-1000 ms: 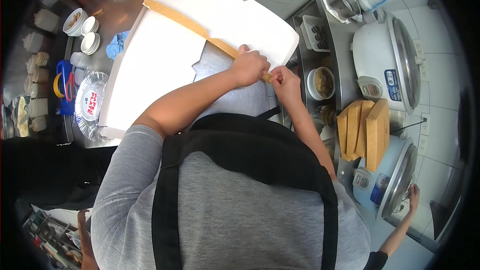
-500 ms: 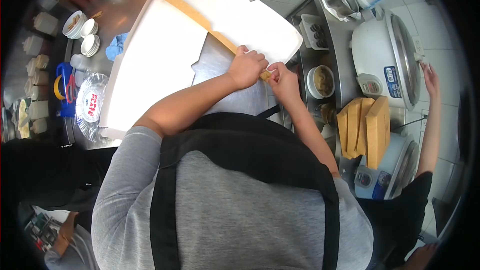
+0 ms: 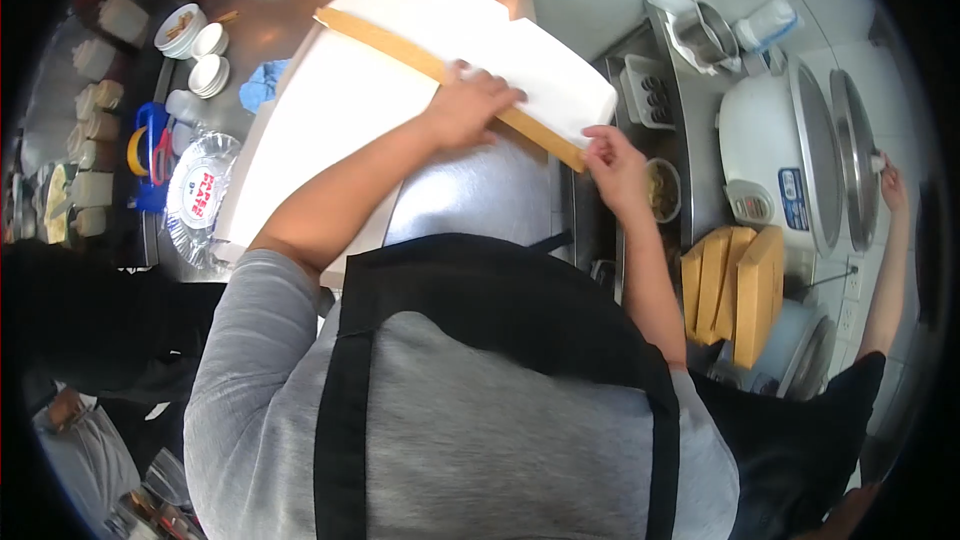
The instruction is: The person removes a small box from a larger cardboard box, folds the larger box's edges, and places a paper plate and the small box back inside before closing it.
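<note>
A large cardboard box sheet [image 3: 345, 125], white inside with a brown outer side, lies partly folded on the metal counter. Its brown folded strip [image 3: 385, 43] runs slantwise from upper left to lower right. My left hand [image 3: 470, 108] is on the middle of this strip, fingers over the white panel and thumb on the near side, slightly blurred. At the strip's right end my right hand [image 3: 615, 168] has bent fingers closed on the corner of the box. The fingertips there are partly hidden.
Left of the box are wrapped paper plates [image 3: 200, 195], a blue holder [image 3: 150, 155] with scissors, a blue cloth [image 3: 264, 85] and white bowls [image 3: 208, 75]. To the right stand brown boxes [image 3: 757, 300] and a rice cooker [image 3: 765, 140]. A co-worker's hand [image 3: 893, 187] holds its lid [image 3: 853, 155].
My left hand has slid up and left along the strip. My right hand has moved right to the corner, apart from the left. The co-worker has lifted the cooker lid.
</note>
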{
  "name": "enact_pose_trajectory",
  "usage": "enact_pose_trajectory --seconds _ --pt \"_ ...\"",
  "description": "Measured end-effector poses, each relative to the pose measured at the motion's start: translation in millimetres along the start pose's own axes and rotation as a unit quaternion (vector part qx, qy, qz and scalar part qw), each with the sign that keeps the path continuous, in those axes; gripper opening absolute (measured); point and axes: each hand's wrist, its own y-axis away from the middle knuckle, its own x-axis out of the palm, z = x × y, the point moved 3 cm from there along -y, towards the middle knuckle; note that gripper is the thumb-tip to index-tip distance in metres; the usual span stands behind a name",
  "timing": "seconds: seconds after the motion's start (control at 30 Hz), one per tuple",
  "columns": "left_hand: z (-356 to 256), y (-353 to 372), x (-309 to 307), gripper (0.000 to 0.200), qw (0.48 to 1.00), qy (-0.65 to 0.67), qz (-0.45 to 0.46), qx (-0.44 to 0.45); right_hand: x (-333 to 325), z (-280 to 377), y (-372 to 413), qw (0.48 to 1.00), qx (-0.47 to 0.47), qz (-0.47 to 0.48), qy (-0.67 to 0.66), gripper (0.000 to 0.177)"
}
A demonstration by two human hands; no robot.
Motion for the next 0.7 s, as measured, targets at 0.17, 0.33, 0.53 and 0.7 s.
enact_pose_trajectory --seconds 0.17,0.33,0.53,0.7 --pt "114 42 -69 0.05 0.988 -0.073 -0.056 -0.127 -79 96 -2 0.986 -0.142 -0.019 0.085 0.03" --pt "105 83 -158 0.02 0.977 -0.071 -0.199 -0.036 -122 179 3 0.938 -0.289 -0.051 0.185 0.023" --pt "16 157 -189 0.024 0.95 -0.182 -0.2 -0.154 -91 149 -106 0.914 -0.364 -0.064 0.17 0.028" --pt "-11 142 -84 0.043 0.941 -0.052 -0.073 -0.327 46 140 -116 0.918 -0.318 0.111 0.208 0.064"
